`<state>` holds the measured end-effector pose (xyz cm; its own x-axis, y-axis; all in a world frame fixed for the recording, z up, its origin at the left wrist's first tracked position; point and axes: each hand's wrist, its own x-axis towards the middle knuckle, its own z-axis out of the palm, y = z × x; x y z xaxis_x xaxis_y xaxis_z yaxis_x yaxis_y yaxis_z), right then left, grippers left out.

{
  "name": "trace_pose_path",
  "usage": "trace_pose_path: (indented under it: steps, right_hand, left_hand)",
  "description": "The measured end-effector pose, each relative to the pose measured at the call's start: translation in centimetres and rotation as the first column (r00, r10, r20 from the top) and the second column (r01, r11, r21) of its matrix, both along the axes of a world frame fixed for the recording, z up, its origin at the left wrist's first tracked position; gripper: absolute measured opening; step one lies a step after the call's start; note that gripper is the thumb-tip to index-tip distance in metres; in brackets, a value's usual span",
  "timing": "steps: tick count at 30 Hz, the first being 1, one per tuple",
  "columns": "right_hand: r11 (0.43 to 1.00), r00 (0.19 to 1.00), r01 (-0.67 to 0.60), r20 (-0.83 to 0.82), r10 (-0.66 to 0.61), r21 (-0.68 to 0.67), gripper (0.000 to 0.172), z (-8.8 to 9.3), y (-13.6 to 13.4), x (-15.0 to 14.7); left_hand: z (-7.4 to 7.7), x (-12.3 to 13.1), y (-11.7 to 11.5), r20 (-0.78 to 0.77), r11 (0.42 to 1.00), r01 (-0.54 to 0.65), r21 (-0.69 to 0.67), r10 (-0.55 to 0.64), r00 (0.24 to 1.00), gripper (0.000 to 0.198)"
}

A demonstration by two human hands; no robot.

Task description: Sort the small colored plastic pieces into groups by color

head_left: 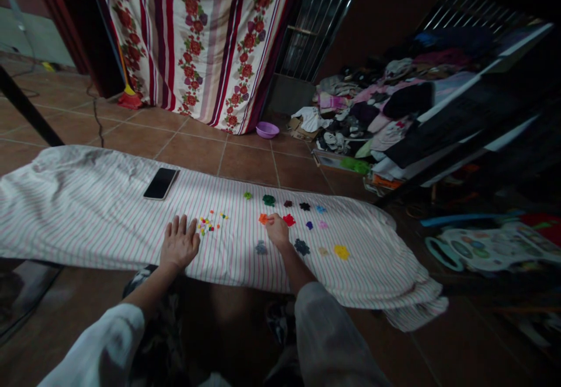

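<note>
My left hand point(179, 242) lies flat with fingers spread on a striped cloth point(79, 211), just left of a scatter of tiny coloured beads point(209, 223). My right hand point(277, 230) is curled, fingers pinched at an orange flower-shaped piece point(263, 218), with a red piece point(288, 220) just to its right. Around it lie more small flower pieces: green point(269, 200), dark ones point(301, 246), blue point(321, 208), purple point(309, 225), grey point(261, 248) and yellow point(341, 251).
A black phone point(160, 183) lies on the cloth at the back left. Behind it are tiled floor, a floral curtain point(205, 42), a purple bowl point(267, 130), a pile of clothes point(372, 112) and a toy point(482, 246) at the right.
</note>
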<state>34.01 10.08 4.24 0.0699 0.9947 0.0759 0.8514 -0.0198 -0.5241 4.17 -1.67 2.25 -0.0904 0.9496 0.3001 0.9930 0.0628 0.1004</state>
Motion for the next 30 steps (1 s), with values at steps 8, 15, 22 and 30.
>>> trace_pose_path:
  steps: [8,15,22,30]
  right_hand:
    - [0.995,0.992,0.056,0.116,-0.046,-0.079,0.02,0.1,-0.2,0.0]
    - [0.999,0.993,0.025,0.118,-0.019,-0.046,0.021,-0.1,-0.2,0.3]
    - [0.999,0.999,0.013,0.044,-0.015,0.03,0.018,1.0,-0.7,-1.2]
    - [0.985,0.98,-0.174,-0.099,0.175,0.019,0.014,1.7,-2.1,-6.6]
  left_hand:
    - [-0.2,0.0,0.1,-0.033,1.0,-0.004,-0.003,0.004,0.999,0.052]
    - [-0.4,-0.1,0.2,-0.022,1.0,-0.007,0.005,0.007,1.0,0.053]
    - [-1.0,-0.2,0.3,0.033,1.0,0.005,0.02,-0.005,0.999,0.053]
    - [-1.0,-0.3,0.3,0.05,1.0,0.002,0.023,-0.003,0.999,0.053]
